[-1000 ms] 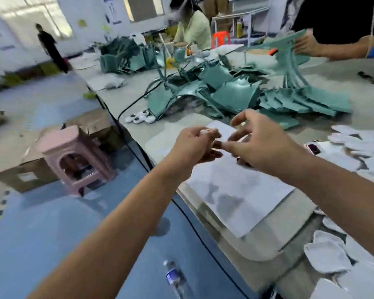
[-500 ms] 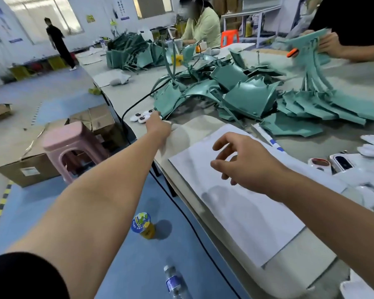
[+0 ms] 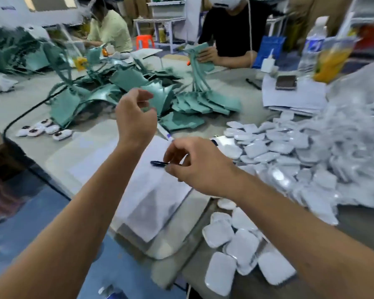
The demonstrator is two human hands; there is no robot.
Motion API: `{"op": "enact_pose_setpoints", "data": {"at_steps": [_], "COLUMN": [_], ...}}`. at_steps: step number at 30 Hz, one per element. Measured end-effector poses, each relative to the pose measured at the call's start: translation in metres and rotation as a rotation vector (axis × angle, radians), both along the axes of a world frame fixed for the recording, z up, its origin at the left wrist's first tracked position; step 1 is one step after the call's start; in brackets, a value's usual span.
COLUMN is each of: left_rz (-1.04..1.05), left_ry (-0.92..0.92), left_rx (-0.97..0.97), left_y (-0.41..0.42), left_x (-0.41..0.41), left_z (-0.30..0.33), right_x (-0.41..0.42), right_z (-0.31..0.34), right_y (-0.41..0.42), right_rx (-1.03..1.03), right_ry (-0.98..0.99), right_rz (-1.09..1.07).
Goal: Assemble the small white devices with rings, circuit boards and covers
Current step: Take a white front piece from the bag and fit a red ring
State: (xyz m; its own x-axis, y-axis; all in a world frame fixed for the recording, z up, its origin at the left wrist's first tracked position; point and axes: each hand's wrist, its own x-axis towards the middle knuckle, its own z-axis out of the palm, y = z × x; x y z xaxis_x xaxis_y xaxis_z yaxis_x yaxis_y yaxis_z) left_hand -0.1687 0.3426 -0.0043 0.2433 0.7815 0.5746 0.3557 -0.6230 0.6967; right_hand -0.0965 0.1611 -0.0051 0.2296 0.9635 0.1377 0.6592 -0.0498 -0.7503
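Step in hand: I judge this to be the ring step, with a ring picked and no shell yet to take it.
My right hand (image 3: 198,167): thumb and forefinger are pinched on a thin dark blue-black ring (image 3: 159,163), held edge-on just above the sheet of white paper (image 3: 138,190); the other fingers curl loosely.
My left hand (image 3: 136,117): raised above the table, fingers curled inward round nothing I can make out; motion blur hides whether something tiny sits between the tips.
Next move: it calls for a white shell in my left hand, so the ring can be seated flat in its recess; the ring is thin and will slip if my pinch loosens.
Nearest parts: flat white rounded-square plastic covers (image 3: 242,244) lie overlapped at the near table edge, right of the paper.
Farther right: a large heap of the same white covers (image 3: 289,152) spreads well beyond my right wrist.
Finished work: 4 or 5 small white devices with dark round windows (image 3: 45,130) sit grouped at the far left of the grey table (image 3: 30,108), well apart from both hands.
In the way: a white pen with blue band (image 3: 165,132) lies at the paper's far edge, between my hands.
Far: a pile of teal-green cut sheets (image 3: 138,87), then a person in black (image 3: 231,35) handling more of them.
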Motion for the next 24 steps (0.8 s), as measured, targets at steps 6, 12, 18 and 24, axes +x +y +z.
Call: {"op": "enact_pose_setpoints", "data": {"at_steps": [6, 12, 18, 24], "left_rz": [-0.518, -0.909, -0.810, -0.736], "left_ry": [-0.118, 0.006, 0.326, 0.556], "left_rx": [-0.069, -0.069, 0.069, 0.128], "left_y": [-0.181, -0.340, -0.381, -0.387], "left_x": [0.108, 0.182, 0.234, 0.257], "left_z": [0.018, 0.012, -0.017, -0.038], "right_x": [0.087, 0.150, 0.190, 0.226], "right_z": [0.008, 0.013, 0.049, 0.035], "right_y": [-0.152, -0.320, -0.420, -0.429], "right_rx": [0.023, -0.199, -0.570, -0.812], "right_ry": [-0.062, -0.325, -0.604, -0.496], "right_rz": [-0.417, -1.009, -1.358, -1.311]}}
